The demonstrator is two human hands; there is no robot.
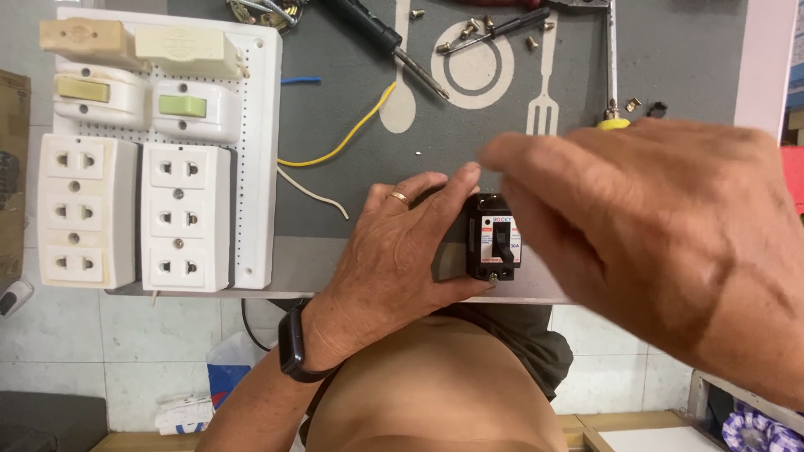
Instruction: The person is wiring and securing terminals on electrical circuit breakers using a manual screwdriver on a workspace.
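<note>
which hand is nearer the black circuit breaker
Left. The left hand grips the circuit breaker from its left side; the right hand is raised just beside it on the right, fingers above it.

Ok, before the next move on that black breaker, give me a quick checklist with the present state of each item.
1. Left hand has a grip on the black circuit breaker: ok, fingers wrap its left side.
2. Breaker rests on the table edge: cannot tell, the hand hides its base.
3. Right hand free: ok, it hovers above the breaker, holding nothing visible.
4. Yellow-handled screwdriver in reach: ok, lying on the grey mat.
5. Loose screws at hand: ok, scattered on the mat.
6. White socket board out of the way: ok, apart to the left.
</note>
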